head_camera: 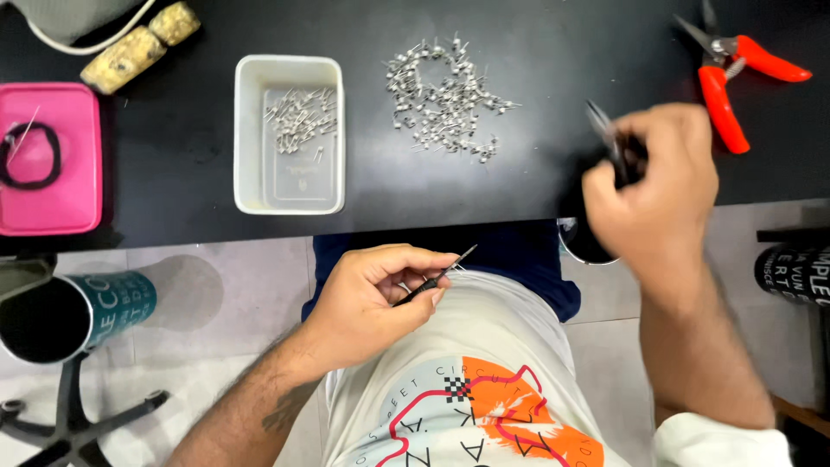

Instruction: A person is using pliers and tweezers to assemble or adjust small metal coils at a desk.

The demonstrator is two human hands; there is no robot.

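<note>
Fingers [406, 270] of the left hand [367, 303] pinch a thin dark tool [437, 277] over the lap, below the bench [173, 156] edge; long axis runs up-right, tip toward the loose pile of small metal pins [445, 104]. Right hand [653, 195], blurred, is closed around dark tweezers [605, 138] at the bench edge, nearer the pile. White tray [290, 134] lies left of the pile, red cutters [731, 78] far right; open bench between.

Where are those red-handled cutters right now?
The red-handled cutters lie at the far right of the black table, just beyond the person's raised right hand, well right of the loose pile of small metal pins.
</note>
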